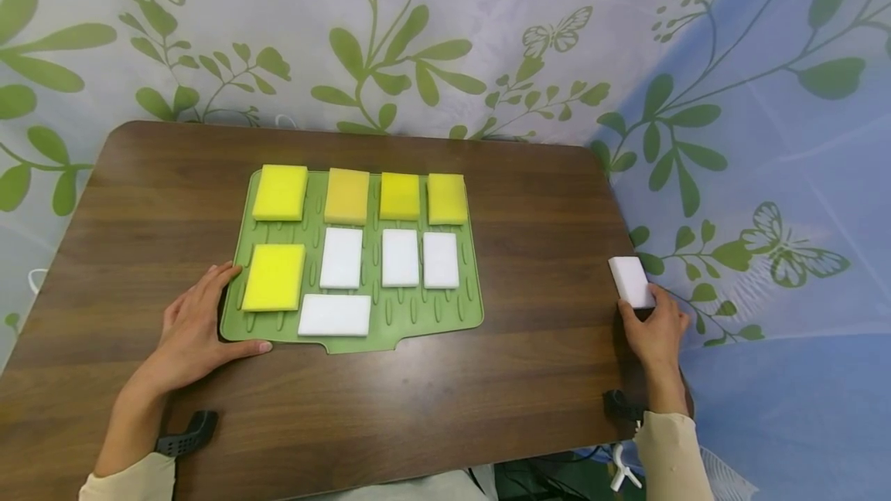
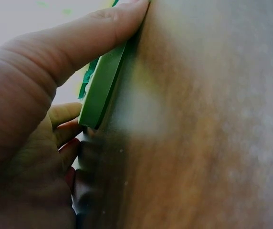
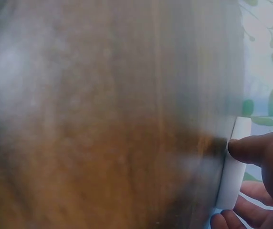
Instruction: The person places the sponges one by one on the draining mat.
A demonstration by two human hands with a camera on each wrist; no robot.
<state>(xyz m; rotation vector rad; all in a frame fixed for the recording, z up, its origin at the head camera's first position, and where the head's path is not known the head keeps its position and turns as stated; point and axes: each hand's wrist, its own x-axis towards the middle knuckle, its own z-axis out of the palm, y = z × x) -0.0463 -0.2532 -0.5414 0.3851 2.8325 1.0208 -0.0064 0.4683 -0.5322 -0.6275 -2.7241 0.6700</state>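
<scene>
At the table's right edge, my right hand [image 1: 657, 335] pinches a white sponge block [image 1: 629, 278] between thumb and fingers. In the right wrist view the thumb presses one side of that white block [image 3: 234, 176]. My left hand [image 1: 189, 335] lies around the front left corner of a green ridged mat [image 1: 425, 311], fingers spread at its left side and thumb along its front edge. The left wrist view shows the mat's thick green edge [image 2: 100, 93] between thumb and fingers. Several yellow sponges [image 1: 274, 277] and several white blocks [image 1: 334, 315] lie on the mat.
The brown wooden table [image 1: 536, 346] carries the mat left of centre. A leaf-patterned curtain [image 1: 452, 52] hangs along the back and right sides. Below the front edge, a white clip-like object [image 1: 622, 468] and dark cables are visible.
</scene>
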